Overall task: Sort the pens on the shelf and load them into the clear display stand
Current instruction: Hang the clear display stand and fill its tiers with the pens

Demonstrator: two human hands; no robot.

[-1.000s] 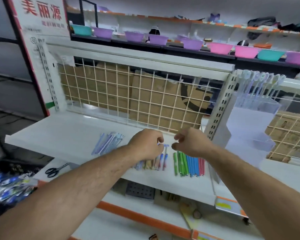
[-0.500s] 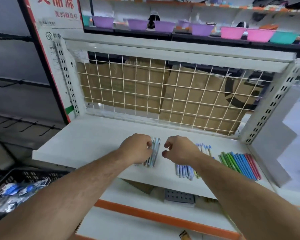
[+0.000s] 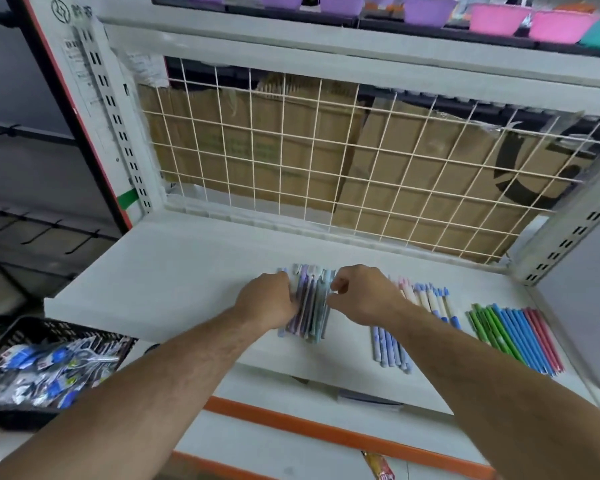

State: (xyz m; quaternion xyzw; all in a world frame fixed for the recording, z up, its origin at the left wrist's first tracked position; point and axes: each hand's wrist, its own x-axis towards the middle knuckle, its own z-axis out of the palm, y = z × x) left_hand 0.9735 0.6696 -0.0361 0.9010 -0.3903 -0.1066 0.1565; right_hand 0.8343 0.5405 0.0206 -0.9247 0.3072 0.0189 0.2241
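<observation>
The pastel pens (image 3: 309, 303) lie as a tight bunch near the middle of the shelf (image 3: 170, 271), side by side with their caps toward the back. Your left hand (image 3: 267, 299) presses curled fingers against the bunch's left flank, and your right hand (image 3: 364, 299) pinches at the right flank with thumb and forefinger bent in. The bunch is squeezed between the two. Your left fingertips are hidden behind the back of the hand, so I cannot tell whether they hook under the pens.

These look light, stiff and smooth, so expect them to roll and fan out the moment the squeeze loosens. Take the bunch around the middle of the barrels rather than at the caps, which could pull off, and keep the pressure even from both sides. A loose grip will likely let single pens slide out of the ends.

Just to the right lie the white-and-blue pens (image 3: 426, 299), partly under your right forearm. Farther right is a neat row of green, blue and red pens (image 3: 513, 337). Behind everything stands the wire grid (image 3: 326, 150). A black basket (image 3: 0, 403) of packets sits low on the left. The clear display stand does not show here, so you must look for it before lifting.
</observation>
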